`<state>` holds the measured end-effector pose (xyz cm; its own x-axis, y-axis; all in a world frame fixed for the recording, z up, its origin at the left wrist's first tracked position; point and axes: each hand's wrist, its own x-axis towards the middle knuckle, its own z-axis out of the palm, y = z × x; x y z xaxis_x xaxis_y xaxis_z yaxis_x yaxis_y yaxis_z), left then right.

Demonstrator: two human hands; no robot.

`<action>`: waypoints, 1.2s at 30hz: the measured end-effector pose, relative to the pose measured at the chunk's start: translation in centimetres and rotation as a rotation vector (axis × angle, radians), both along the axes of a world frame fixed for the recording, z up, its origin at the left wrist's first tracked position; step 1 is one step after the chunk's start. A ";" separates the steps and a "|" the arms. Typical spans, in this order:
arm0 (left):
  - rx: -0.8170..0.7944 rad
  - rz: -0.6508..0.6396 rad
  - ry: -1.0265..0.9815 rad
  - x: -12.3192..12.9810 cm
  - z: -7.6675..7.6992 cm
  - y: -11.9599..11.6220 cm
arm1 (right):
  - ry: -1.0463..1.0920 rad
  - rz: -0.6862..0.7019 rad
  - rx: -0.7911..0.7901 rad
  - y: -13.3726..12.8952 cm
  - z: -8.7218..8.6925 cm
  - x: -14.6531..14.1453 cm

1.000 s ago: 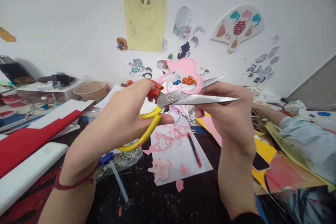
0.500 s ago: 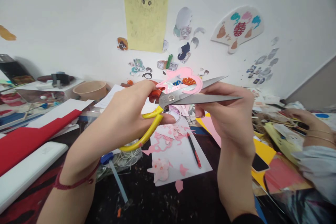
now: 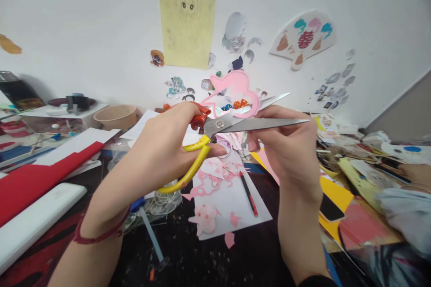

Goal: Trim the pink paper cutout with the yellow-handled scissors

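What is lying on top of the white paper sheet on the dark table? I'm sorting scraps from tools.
On the white paper sheet: pink paper offcuts, a pale pink flower cutout and a red-and-black pencil. Its far end is hidden behind the left hand and steel scissors.

The left hand [image 3: 158, 152] and right hand [image 3: 289, 148] are raised side by side over the table [image 3: 208, 260], the scissors [image 3: 229, 128] between them, blades pointing right. The paper cutout [image 3: 235, 89] stands just behind the blades, above the right hand. Below the hands a paper sheet [image 3: 232, 202] lies on the table with a pencil [image 3: 248, 193] on it. A bowl [image 3: 116, 116] sits far left; another person's sleeve [image 3: 400, 215] lies at the right edge
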<state>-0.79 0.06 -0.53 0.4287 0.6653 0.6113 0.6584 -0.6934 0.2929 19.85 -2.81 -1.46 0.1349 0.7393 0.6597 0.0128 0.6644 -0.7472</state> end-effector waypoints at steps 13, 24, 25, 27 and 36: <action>0.027 0.023 -0.003 0.2 0.2 -0.2 | 0.050 -0.024 0.121 0.4 -0.1 -0.2; 0.046 0.025 -0.020 0.1 0.0 -0.1 | 0.052 -0.113 0.171 0.2 -0.3 -0.7; 0.040 0.025 -0.020 0.1 0.0 -0.1 | 0.054 -0.113 0.173 0.3 -0.3 -0.7; 0.036 0.020 -0.018 0.2 0.1 -0.2 | 0.053 -0.109 0.177 0.3 -0.4 -0.8; 0.030 0.029 -0.042 0.1 -0.1 0.1 | -0.013 -0.046 0.127 0.0 -0.1 -0.5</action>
